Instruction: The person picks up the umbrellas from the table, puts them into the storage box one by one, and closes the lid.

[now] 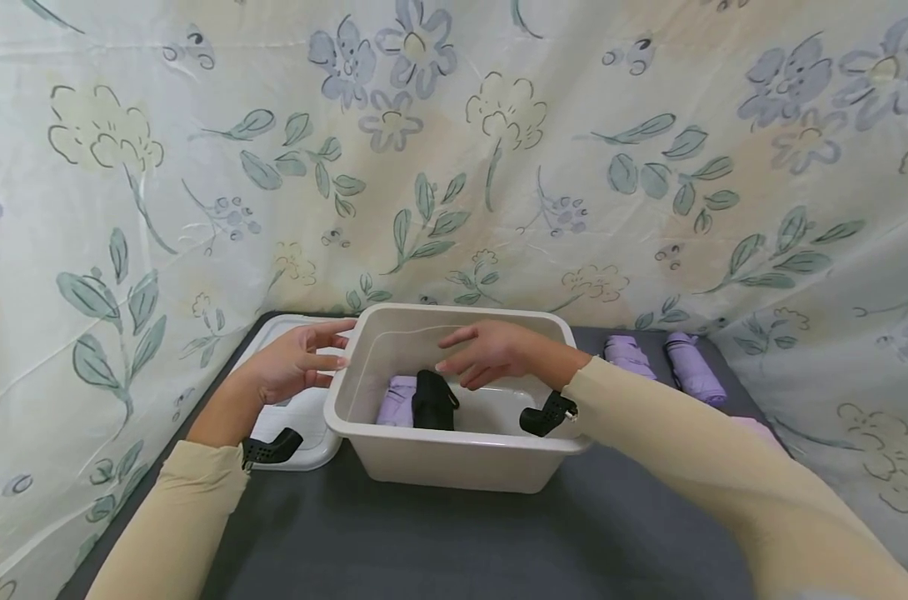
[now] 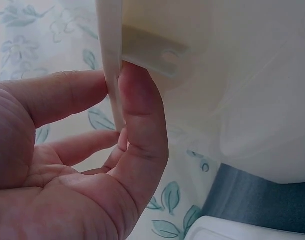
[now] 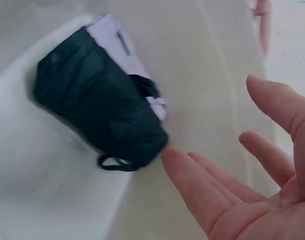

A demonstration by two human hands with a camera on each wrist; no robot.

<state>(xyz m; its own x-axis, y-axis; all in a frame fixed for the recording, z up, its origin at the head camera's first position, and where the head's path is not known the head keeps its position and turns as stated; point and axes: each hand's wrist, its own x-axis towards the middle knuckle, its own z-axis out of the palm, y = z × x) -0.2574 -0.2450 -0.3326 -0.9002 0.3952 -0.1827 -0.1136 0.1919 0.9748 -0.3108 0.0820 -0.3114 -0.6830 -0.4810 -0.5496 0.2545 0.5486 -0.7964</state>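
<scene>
A cream plastic bin (image 1: 454,458) stands on the dark table. My left hand (image 1: 292,362) grips its left rim, and in the left wrist view the thumb and fingers (image 2: 142,110) pinch the edge from both sides. Inside, at the left end, lie a light purple folded bundle (image 1: 397,402) and a black fabric bundle (image 1: 433,402) with a small cord loop. My right hand (image 1: 495,354) hovers inside the bin above them, fingers spread and holding nothing. In the right wrist view, its fingertips appear right by the end of the black bundle (image 3: 97,100).
A white lid (image 1: 304,429) lies flat to the left of the bin, partly behind my left hand. Several purple rolled bundles, one of them a long roll (image 1: 694,368), lie at the right. A floral curtain (image 1: 454,208) hangs close behind the table (image 1: 454,542) and along its sides.
</scene>
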